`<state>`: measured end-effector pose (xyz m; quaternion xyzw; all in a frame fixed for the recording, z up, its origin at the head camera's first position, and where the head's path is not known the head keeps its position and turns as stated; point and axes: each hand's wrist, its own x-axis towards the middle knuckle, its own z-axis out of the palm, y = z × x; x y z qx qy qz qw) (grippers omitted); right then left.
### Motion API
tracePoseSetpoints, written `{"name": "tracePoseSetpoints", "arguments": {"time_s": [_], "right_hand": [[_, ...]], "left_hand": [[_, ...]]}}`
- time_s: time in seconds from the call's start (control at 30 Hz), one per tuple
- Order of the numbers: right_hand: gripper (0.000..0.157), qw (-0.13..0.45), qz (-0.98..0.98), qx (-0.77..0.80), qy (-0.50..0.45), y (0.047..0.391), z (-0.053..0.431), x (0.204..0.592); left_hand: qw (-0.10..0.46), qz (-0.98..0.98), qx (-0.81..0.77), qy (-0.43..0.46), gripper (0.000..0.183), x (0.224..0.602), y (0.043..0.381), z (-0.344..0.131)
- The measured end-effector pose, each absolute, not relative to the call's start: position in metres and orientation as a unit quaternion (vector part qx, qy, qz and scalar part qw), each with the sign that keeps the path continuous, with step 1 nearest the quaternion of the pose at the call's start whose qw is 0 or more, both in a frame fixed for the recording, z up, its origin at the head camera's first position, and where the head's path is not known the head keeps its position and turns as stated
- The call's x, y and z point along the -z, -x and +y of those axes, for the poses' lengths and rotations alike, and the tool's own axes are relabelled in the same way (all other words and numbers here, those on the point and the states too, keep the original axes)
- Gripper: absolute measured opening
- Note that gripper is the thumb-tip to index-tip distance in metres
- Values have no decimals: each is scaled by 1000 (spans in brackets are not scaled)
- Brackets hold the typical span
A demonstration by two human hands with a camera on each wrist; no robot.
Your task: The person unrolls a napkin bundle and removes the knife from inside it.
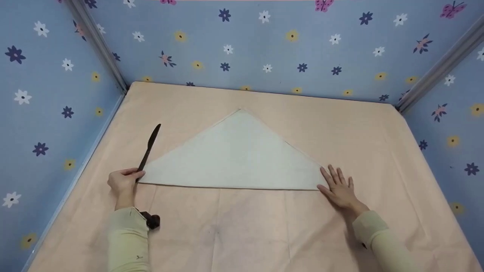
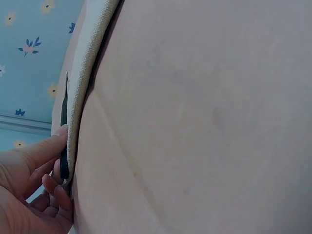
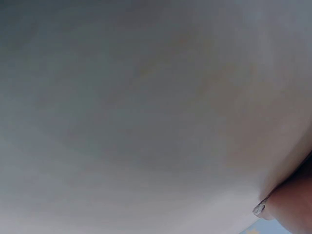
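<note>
A pale white-green cloth [image 1: 230,158], folded into a triangle, lies with its long folded edge towards me and its tip pointing away. At its left corner my left hand [image 1: 123,182] pinches the lower end of a dark table knife [image 1: 152,138], whose blade points away over the table. The left wrist view shows the fingers [image 2: 46,151] on the knife's handle [image 2: 64,163], right beside the cloth's thick edge [image 2: 85,73]. On the right corner of the cloth my right hand [image 1: 340,190] lies flat with spread fingers. In the right wrist view only a thumb [image 3: 292,204] shows.
A peach-coloured cover [image 1: 249,230] with faint creases spreads over the table. Blue flowered panels [image 1: 245,45] stand at the back and both sides, joined by grey posts [image 1: 102,49]. A small black device [image 1: 152,220] sits at the left wrist.
</note>
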<state>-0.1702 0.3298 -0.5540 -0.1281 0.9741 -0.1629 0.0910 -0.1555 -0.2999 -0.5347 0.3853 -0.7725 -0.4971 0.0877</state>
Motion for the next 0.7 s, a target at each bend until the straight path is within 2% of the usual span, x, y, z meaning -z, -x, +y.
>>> {"name": "tracePoseSetpoints", "arguments": {"time_s": [0.47,0.7], "right_hand": [[65,90,976,153,127,172,329,555],[66,91,976,156,122,172,329,555]], "left_hand": [[52,-783,479,-394,28,528,157,-301],[33,-798,450,-400,17,546,167,-311]]}}
